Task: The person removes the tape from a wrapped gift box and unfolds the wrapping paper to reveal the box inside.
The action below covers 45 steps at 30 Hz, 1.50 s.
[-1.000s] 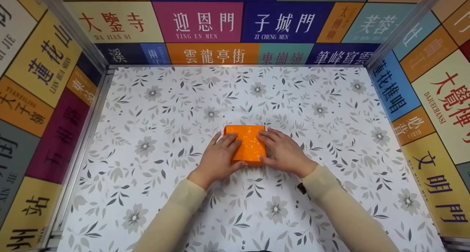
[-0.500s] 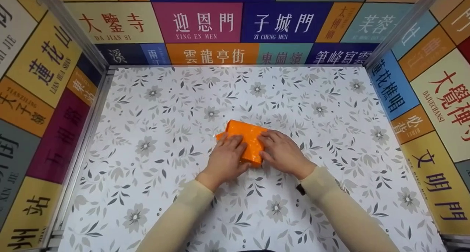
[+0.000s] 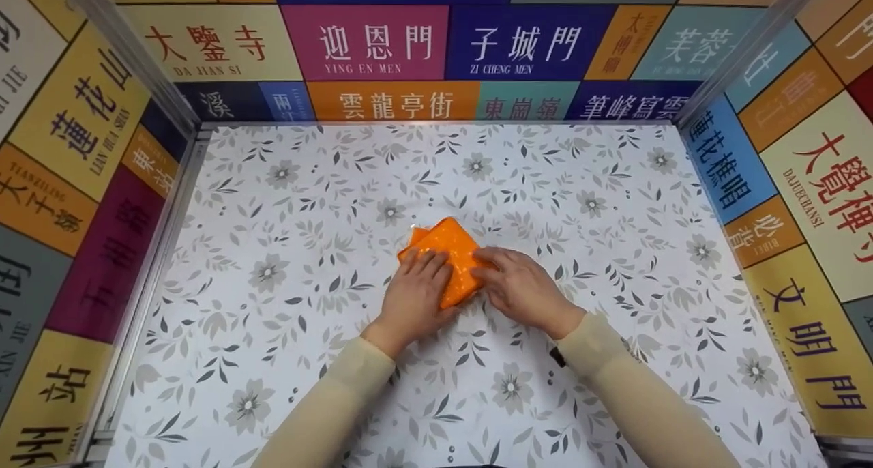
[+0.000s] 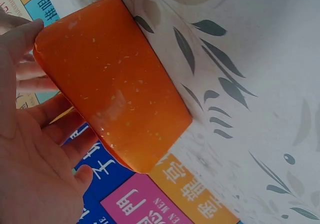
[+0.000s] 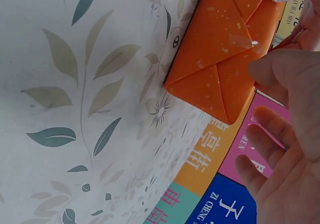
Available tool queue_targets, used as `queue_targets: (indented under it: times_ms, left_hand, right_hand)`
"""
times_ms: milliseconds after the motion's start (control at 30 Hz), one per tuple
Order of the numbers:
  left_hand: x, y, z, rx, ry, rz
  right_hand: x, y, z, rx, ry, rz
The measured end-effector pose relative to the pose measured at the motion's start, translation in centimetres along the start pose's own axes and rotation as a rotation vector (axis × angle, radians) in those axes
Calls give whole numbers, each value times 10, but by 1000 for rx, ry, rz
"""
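Flowered tablecloth (image 3: pixel 327 202) laid beneath orange box (image 3: pixel 466 263) | box gripped by left hand (image 3: pixel 413 296), between thumb and fingers | box's right side touched by right hand (image 3: pixel 526 289), loosely spread

The counter (image 3: pixel 327 386) is viewed from above, forward and down over the left hand (image 3: pixel 416 294) and right hand (image 3: pixel 522 285); in both sideways-turned wrist views, the orange packet (image 3: pixel 458 250) is framed close beside each hand, with the lettered wall (image 3: pixel 378 52) shared behind.

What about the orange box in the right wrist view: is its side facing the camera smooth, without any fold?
No, that side of the orange box is crossed by clear diagonal fold lines.
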State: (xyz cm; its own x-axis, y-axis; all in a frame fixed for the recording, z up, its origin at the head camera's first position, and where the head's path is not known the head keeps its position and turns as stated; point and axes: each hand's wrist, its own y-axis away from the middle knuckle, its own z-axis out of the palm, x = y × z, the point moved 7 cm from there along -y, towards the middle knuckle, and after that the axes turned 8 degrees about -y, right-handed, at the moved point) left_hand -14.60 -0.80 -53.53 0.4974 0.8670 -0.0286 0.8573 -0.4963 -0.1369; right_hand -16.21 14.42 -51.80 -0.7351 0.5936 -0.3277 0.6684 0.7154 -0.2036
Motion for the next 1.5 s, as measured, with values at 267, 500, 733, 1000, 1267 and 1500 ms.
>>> queue_targets:
  times_ms: [267, 500, 733, 1000, 1267, 1500]
  left_hand:
    - [-11, 4, -4, 33, 7, 19]
    - [-15, 4, -4, 7, 9, 28]
    - [-14, 4, -5, -7, 25, 36]
    - [-16, 4, -4, -63, 37, 26]
    - [-16, 5, -8, -35, 51, 18]
    - [-15, 4, -8, -23, 33, 19]
  right_hand:
    - [-7, 0, -1, 15, 9, -51]
    - [-8, -2, 2, 6, 35, -28]
    - [-13, -5, 9, -34, 31, -37]
    - [-18, -7, 13, 7, 22, -71]
    - [-26, -6, 12, 79, 3, -128]
    - [-30, -3, 11, 82, -14, -147]
